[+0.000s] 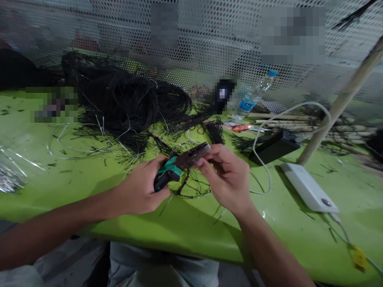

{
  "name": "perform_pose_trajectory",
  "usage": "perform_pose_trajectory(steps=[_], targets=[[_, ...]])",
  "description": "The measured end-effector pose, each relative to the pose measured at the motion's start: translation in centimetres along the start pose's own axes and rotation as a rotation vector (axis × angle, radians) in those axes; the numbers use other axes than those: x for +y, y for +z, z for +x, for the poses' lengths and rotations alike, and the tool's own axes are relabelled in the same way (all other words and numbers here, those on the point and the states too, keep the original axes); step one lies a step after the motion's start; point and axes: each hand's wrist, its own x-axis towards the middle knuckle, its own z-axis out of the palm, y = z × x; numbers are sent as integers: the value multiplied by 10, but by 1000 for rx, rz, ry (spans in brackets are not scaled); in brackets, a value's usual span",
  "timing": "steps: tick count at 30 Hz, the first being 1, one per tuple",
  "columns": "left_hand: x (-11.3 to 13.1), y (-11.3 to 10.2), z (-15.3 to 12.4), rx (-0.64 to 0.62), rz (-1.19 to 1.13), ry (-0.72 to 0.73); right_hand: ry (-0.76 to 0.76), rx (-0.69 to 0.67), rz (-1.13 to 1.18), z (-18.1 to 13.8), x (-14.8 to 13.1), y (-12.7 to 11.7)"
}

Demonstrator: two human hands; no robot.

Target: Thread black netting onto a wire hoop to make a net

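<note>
My left hand (145, 185) is wrapped round the green and black handles of a pair of pliers (191, 155), whose dark metal jaws point up and to the right. At the jaw tip, my right hand (229, 173) has thumb and forefinger pinched together; whatever is between them is too small to make out. Under the pliers lies a loop of black netting with wire (196, 187), partly hidden by the tool and my hands. Thin wire ends stick out below it, over the green table (185, 231).
Behind my hands lies a big heap of black strands (119, 95) with loose pale wires. Cut wires (10, 173) lie at left. To the right are a water bottle (251, 97), a black box (275, 147), a white power bank (309, 187) with cable, and a slanting pole (344, 99).
</note>
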Motion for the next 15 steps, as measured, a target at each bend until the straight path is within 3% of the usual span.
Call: perform_pose_trajectory(steps=[8, 15], targets=[[-2, -2, -1, -86, -266, -59, -29, 3, 4, -2, -1, 1], [-4, -1, 2, -82, -230, -47, -119, 100, -95, -4, -2, 2]])
